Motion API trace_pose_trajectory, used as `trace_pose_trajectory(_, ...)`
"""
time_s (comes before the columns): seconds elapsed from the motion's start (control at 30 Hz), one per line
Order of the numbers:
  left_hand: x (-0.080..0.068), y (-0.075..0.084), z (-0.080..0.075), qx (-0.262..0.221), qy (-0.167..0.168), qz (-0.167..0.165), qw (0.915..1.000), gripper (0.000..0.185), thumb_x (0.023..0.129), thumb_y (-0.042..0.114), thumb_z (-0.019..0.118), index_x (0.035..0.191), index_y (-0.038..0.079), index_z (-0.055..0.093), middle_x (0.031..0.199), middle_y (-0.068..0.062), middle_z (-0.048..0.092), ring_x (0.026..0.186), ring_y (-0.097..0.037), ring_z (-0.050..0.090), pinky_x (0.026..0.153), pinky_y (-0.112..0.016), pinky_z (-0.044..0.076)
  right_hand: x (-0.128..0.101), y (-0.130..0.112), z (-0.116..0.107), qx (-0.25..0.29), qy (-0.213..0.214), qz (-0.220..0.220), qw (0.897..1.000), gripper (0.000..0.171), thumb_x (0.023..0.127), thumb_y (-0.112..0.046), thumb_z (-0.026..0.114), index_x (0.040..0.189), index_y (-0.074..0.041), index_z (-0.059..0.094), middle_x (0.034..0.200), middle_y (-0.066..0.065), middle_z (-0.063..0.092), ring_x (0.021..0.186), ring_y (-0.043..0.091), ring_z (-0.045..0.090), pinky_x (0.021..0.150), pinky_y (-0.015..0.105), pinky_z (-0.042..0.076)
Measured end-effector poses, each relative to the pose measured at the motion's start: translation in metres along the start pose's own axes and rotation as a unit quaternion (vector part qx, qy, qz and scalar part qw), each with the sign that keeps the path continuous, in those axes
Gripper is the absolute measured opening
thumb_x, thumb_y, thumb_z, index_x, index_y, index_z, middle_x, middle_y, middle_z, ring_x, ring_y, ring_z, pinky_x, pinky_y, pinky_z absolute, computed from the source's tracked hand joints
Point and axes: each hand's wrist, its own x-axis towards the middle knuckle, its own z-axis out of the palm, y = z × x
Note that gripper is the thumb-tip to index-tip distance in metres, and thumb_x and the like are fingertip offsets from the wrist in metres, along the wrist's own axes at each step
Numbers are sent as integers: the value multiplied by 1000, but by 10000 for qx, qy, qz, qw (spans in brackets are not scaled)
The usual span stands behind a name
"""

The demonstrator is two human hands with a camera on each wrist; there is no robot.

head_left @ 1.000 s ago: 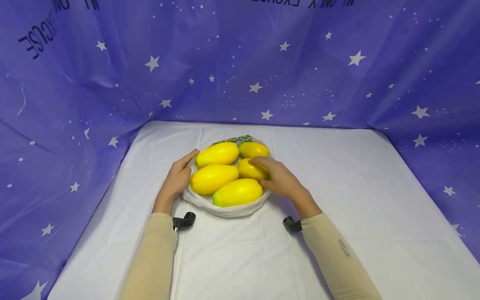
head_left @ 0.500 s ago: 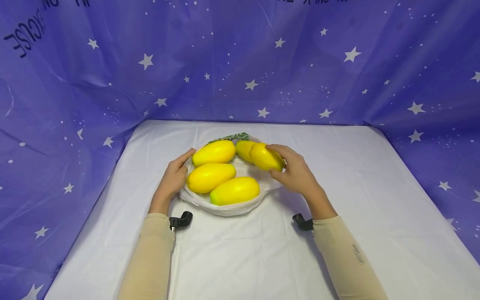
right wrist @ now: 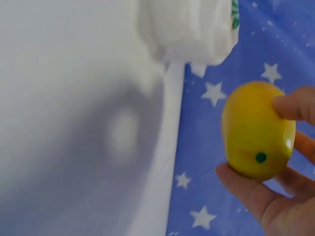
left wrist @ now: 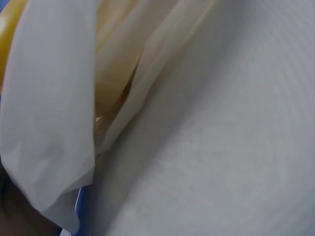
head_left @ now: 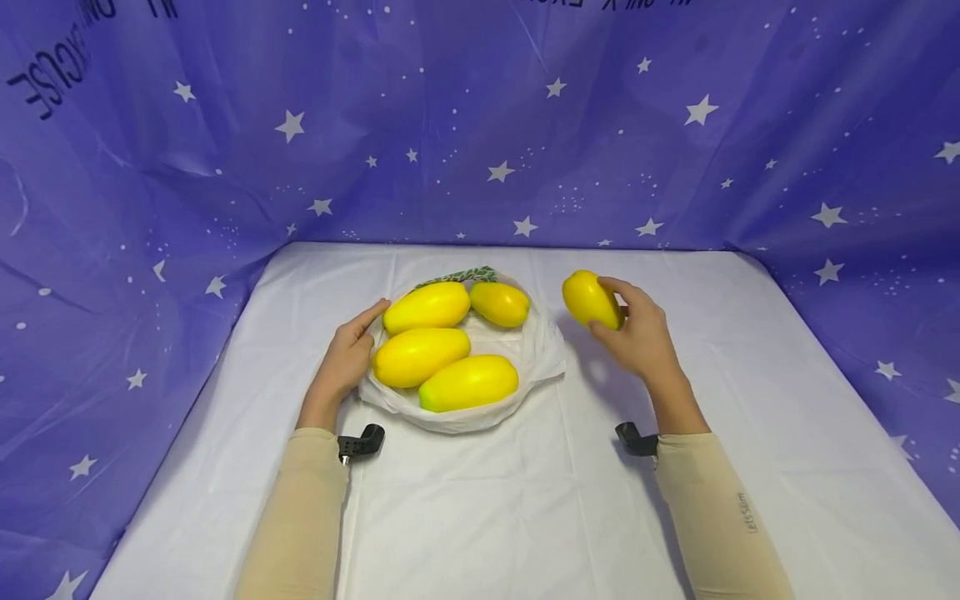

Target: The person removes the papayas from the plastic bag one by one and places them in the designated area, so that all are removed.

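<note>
Several yellow mangoes (head_left: 420, 354) lie in an opened white plastic bag (head_left: 543, 358) on the white table. My right hand (head_left: 633, 333) grips one more yellow mango (head_left: 591, 300) in the air to the right of the bag; the right wrist view shows fingers and thumb curled round this mango (right wrist: 256, 130). My left hand (head_left: 347, 357) rests with straight fingers against the bag's left edge, beside the mangoes. In the left wrist view only the folded plastic of the bag (left wrist: 54, 113) and the tablecloth show.
A white cloth (head_left: 525, 500) covers the table. A purple star-printed curtain (head_left: 480, 125) closes in the back and both sides. Bare cloth lies in front of the bag and to its right.
My right hand has lifted one mango out of the bag and carried it to the right, clear of the bag. The left hand has stayed at the bag's left edge.
</note>
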Motion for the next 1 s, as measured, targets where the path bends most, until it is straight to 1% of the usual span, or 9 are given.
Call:
trace_pose_trajectory(0.1,-1,0,-1,40,50,18,10000,56,93,-12,30,147,-1,40,154,-17,33,144,-30,23,118,-47,16,-1,12,-2,-76,-79,439,9990,65,80,-13,75,141,-14,51,136,16,53,97,34,59,82,50,51)
trace_pose_trajectory(0.2,-1,0,-1,6,39,28,10000,56,93,-12,30,147,-1,39,154,-17,33,144,-30,23,118,-46,16,-3,23,-5,-123,-105,849,9963,65,83,-15,73,143,-12,48,139,17,51,99,36,60,84,51,51)
trace_pose_trajectory(0.3,0,0,0,-20,23,32,10000,55,93,-12,30,147,-1,39,154,-16,32,144,-29,23,118,-45,15,-5,30,-8,-201,-71,1165,9930,66,84,-17,71,144,-10,45,141,18,49,111,39,55,93,55,46)
trace_pose_trajectory(0.4,0,2,1,-23,36,54,10000,55,94,-12,30,147,0,40,154,-16,32,144,-28,23,118,-45,15,-6,37,-9,-319,-53,1373,9900,67,84,-16,70,145,-9,44,141,19,48,121,41,47,100,58,40)
trace_pose_trajectory(0.47,1,2,1,-14,29,86,10000,55,94,-12,29,147,0,39,154,-17,32,144,-29,23,118,-45,16,-6,41,-10,-373,-57,1449,9887,67,83,-15,70,144,-8,44,140,20,48,124,41,45,102,58,38)
trace_pose_trajectory(0.6,1,2,0,-15,18,79,10000,56,94,-11,29,147,1,39,154,-17,31,144,-29,22,118,-45,15,-5,45,-10,-429,-92,1465,9882,67,82,-13,69,144,-6,44,139,23,48,121,43,46,100,60,38)
trace_pose_trajectory(0.87,-2,3,-1,15,-4,-19,10000,55,94,-10,29,148,1,39,154,-16,31,144,-29,22,118,-46,15,-6,43,-9,-503,-320,1679,9840,71,83,-16,71,146,-7,39,140,27,43,123,46,43,100,63,37)
trace_pose_trajectory(0.93,-2,4,0,13,-33,-42,10000,56,95,-10,29,148,2,38,155,-16,31,144,-29,21,118,-46,15,-7,41,-10,-555,-270,1655,9843,72,82,-19,72,145,-7,40,138,28,44,121,47,44,99,64,38)
trace_pose_trajectory(1.0,-2,4,0,20,-58,-52,10000,56,95,-10,29,148,3,38,155,-16,31,144,-29,21,118,-46,15,-7,37,-11,-623,-129,1532,9861,72,81,-22,74,144,-8,42,136,28,44,120,47,45,98,64,39)
